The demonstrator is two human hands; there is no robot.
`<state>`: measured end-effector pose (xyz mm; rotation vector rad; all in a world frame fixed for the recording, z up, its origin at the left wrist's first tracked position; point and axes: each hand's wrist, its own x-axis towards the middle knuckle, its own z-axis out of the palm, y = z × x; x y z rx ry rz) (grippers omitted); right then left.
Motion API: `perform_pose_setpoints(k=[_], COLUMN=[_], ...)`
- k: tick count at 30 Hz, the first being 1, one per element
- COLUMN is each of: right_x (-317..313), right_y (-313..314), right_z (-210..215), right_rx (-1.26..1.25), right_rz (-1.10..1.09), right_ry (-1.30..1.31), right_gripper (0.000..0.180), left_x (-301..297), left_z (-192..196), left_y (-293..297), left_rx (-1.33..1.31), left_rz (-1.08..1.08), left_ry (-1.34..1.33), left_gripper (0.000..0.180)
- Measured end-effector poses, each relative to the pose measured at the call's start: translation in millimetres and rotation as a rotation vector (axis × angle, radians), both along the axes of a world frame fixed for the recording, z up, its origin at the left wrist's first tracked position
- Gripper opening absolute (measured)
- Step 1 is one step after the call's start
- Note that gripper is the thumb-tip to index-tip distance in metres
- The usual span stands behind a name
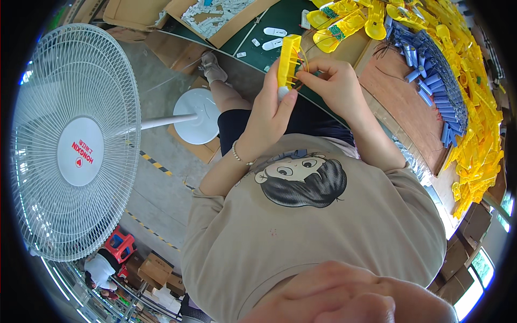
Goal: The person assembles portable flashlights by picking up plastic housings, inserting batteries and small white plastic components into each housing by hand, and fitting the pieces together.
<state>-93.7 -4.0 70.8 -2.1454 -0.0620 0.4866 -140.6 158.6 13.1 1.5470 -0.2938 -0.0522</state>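
My left hand (272, 107), with a beaded bracelet at the wrist, grips a yellow plastic housing (290, 59) held upright above my lap. A whitish rounded piece (283, 92) shows at its lower end, by my thumb. Thin orange-red wires (304, 58) come out along the housing's right side. My right hand (335, 86) is closed in a pinch on these wires, close beside the housing. Its fingertips partly hide what lies between them.
On the green bench top lie small white plastic parts (274, 32) and yellow housings with green circuit boards (336, 32). Blue cylindrical cells with wires (444, 102) and a heap of yellow parts (479, 134) line the right. A large fan (81, 215) stands left. A cardboard box (221, 40) holds pale pieces.
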Motion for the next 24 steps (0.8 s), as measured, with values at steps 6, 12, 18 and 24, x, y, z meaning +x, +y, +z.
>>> perform_pose_setpoints(k=[6, 12, 18, 24], right_x=[-16.4, -37.3, -33.5, 6.5], right_y=[14.0, 15.2, -17.6, -173.9], right_z=[-14.9, -11.0, -8.7, 13.4], right_rx=[0.478, 0.169, 0.184, -0.851], right_rz=[-0.15, -0.023, 0.062, -0.204], right_ry=[-0.172, -0.243, -0.296, -0.607], right_gripper=[0.018, 0.015, 0.019, 0.027], left_x=[-0.7, 7.4, 7.9, 13.1], left_z=[12.0, -7.4, -2.1, -1.3], left_y=[-4.4, -15.7, -22.0, -11.7], left_rx=[0.019, -0.105, -0.197, -0.388], left_rz=[0.1, 0.088, 0.065, -0.04], left_ry=[0.056, 0.084, 0.14, 0.245], left_gripper=[0.045, 0.043, 0.03, 0.029])
